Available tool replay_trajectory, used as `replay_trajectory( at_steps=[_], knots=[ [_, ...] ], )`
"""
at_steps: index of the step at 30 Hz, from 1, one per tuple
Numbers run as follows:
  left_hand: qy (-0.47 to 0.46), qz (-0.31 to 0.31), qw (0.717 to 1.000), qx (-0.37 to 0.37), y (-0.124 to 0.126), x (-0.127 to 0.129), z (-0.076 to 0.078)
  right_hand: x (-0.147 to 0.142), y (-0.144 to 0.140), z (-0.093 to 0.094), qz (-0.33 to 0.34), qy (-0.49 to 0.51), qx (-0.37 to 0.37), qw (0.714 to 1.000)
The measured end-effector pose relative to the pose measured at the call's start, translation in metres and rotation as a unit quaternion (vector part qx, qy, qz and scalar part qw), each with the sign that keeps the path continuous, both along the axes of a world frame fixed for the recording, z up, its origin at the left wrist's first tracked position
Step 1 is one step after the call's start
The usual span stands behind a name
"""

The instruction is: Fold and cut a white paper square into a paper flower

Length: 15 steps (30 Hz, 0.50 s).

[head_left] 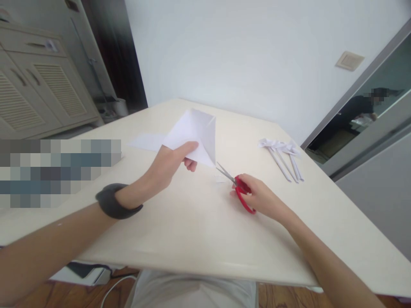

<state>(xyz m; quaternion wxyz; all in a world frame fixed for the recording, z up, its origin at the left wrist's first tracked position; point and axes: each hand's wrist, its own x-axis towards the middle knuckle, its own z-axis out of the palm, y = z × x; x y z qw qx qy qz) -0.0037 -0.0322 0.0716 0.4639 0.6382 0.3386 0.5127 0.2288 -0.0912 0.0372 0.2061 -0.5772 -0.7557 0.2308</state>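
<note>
My left hand [175, 162] pinches a folded sheet of white paper [192, 128] between thumb and fingers, holding it up over the table. In my right hand [257, 194] is a pair of scissors [241, 194] with red handles, its blades slightly parted. The blade tips point toward the paper's lower right corner, very close to it; whether they touch I cannot tell. Small white paper scraps [221, 178] lie on the table just below the blades. Behind my left hand, another white sheet [144, 140] lies flat.
Several rolled white paper sticks with folded paper tops [282, 156] lie at the right of the cream table [192, 239]. A white wall [224, 55] stands behind it, a louvred cabinet [41, 85] at the left. A person [359, 109] appears beyond the right-hand frame.
</note>
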Motion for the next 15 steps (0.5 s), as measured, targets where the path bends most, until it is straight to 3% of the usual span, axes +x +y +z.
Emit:
replay_trajectory(
  at_steps=[2, 6, 10, 15],
  knots=[
    [-0.008, -0.016, 0.999, -0.028, 0.004, 0.001, -0.005, 0.017, 0.012, -0.007, -0.059, -0.107, 0.049, 0.991],
    [0.039, -0.029, 0.995, -0.092, 0.003, 0.007, -0.016, 0.042, 0.029, -0.014, -0.097, -0.135, 0.048, 0.985],
    [0.087, -0.053, 0.987, -0.122, 0.001, 0.009, -0.017, 0.047, 0.030, -0.014, -0.098, -0.136, 0.049, 0.985],
    [0.123, -0.094, 0.982, -0.106, 0.000, 0.009, -0.016, 0.040, 0.024, -0.013, -0.074, -0.119, 0.049, 0.989]
  ],
)
